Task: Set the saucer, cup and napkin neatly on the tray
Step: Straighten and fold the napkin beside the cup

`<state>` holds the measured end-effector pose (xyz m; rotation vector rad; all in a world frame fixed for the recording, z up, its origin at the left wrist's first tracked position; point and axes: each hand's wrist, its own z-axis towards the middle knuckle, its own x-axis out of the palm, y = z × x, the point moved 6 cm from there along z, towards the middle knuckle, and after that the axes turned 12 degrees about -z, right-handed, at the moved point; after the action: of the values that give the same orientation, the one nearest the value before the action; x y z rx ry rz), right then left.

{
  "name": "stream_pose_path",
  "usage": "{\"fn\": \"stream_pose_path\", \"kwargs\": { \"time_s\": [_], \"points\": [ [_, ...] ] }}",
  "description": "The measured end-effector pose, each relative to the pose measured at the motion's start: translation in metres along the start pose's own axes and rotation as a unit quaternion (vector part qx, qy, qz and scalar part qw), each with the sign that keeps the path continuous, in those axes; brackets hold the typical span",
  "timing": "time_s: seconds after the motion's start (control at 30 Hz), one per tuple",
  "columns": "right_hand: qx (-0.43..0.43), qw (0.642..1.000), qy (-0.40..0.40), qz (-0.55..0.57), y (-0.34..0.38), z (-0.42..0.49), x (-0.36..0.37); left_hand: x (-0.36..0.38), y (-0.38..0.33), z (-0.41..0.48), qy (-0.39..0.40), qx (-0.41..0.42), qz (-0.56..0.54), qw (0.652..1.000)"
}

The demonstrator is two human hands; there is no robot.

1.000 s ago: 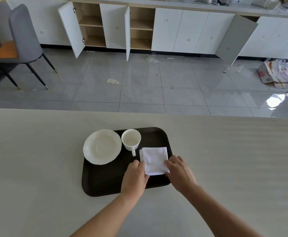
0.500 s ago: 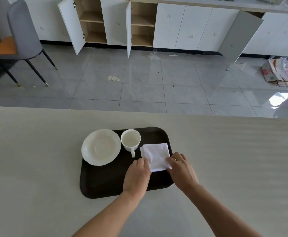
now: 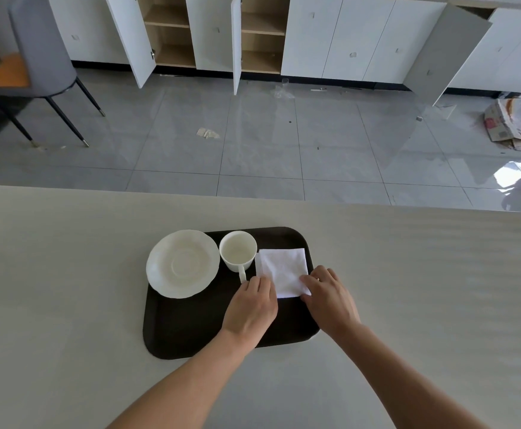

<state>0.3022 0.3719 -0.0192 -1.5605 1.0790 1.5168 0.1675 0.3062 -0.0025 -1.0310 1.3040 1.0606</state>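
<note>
Dark tray [image 3: 191, 329] on pale desk [image 3: 67, 274]. Saucer [image 3: 182, 263] at tray's 10 o'clock corner, rim overhanging the tray's edge. Cup [image 3: 238, 250] upright just right of saucer, handle pointing to 6. Napkin [image 3: 284, 270] flat at tray's 2 o'clock, beside cup. Left hand [image 3: 249, 308] fingers flat on napkin's near left corner; right hand [image 3: 330, 298] fingertips pressing its near right corner. Neither hand grips anything.
</note>
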Motion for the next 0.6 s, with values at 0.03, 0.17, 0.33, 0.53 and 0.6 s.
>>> {"fn": "stream_pose_path", "kwargs": {
  "time_s": [0.03,0.17,0.33,0.53,0.6],
  "points": [
    [0.000,1.000,-0.001,-0.002,0.000,0.002,0.000,0.000,-0.001,0.001,0.004,0.006,0.008,1.000],
    [0.002,1.000,-0.002,-0.003,-0.002,0.008,0.000,-0.002,-0.006,0.008,0.032,0.017,0.038,0.999],
    [-0.004,1.000,-0.013,-0.002,-0.003,0.011,0.000,-0.008,-0.007,0.020,0.070,0.019,0.069,0.995],
    [-0.003,1.000,-0.024,0.001,-0.002,0.019,-0.004,-0.013,-0.002,0.029,0.081,0.017,0.083,0.993],
    [-0.003,1.000,-0.026,0.000,-0.002,0.022,-0.005,-0.013,-0.001,0.032,0.085,0.013,0.085,0.993]
  ]
}}
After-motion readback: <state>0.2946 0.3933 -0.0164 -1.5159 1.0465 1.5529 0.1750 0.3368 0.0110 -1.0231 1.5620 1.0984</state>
